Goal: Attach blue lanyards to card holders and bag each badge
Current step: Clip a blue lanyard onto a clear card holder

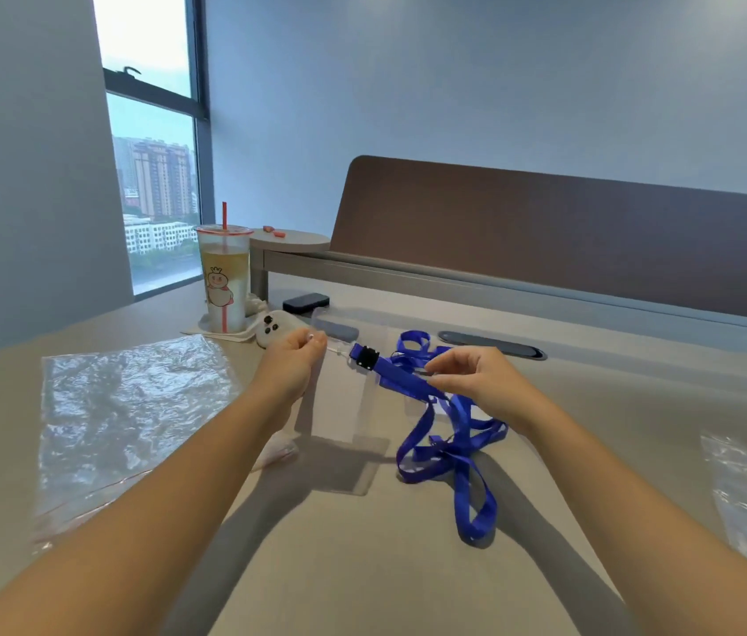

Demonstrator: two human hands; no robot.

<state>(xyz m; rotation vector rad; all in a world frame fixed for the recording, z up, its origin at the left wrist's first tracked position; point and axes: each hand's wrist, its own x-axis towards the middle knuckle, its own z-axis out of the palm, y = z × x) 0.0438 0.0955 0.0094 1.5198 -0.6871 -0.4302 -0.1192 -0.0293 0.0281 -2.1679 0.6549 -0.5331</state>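
My lanyard is bright blue with a black buckle; the cup has a red straw and cartoon print.

No words, numbers or brand names can be read anywhere. The drink cup on the tabletop bears only a printed cartoon figure; any lettering beside it may be too small to tell.

Both hands, left and right, pinch a blue lanyard above the desk
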